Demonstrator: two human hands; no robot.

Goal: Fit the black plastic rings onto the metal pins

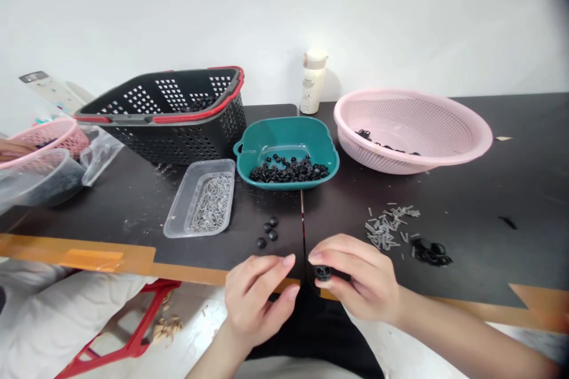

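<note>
While left hand hovers half-curled | right hand pinches black ring

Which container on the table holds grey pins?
The clear rectangular tray, left of the teal bowl. The bowl and the pink colander hold small black pieces instead.

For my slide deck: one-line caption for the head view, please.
Right hand pinches a small black ring beside the left hand before a teal plastic bowl.
</note>
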